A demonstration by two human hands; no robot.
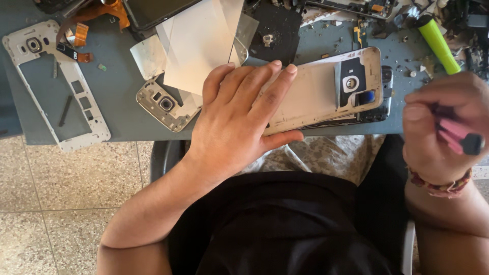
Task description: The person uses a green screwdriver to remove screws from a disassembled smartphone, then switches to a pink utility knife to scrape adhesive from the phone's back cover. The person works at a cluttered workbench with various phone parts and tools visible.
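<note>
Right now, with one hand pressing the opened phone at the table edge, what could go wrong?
The opened phone lies at the table edge, partly over the lap, under the left hand; a slip could drop it. The right hand grips a pink-handled tool, which might scratch exposed parts. Loose bits nearby could get lost.

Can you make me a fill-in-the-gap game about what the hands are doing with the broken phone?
1. The left hand lies flat on an opened ____ at the table's edge.
2. The right hand grips a tool with a ____ handle.
3. A bright ____ marker lies at the table's far right.
4. The empty white phone frame lies on the person's ____ side.

Missing words: phone, pink, green, left
</note>
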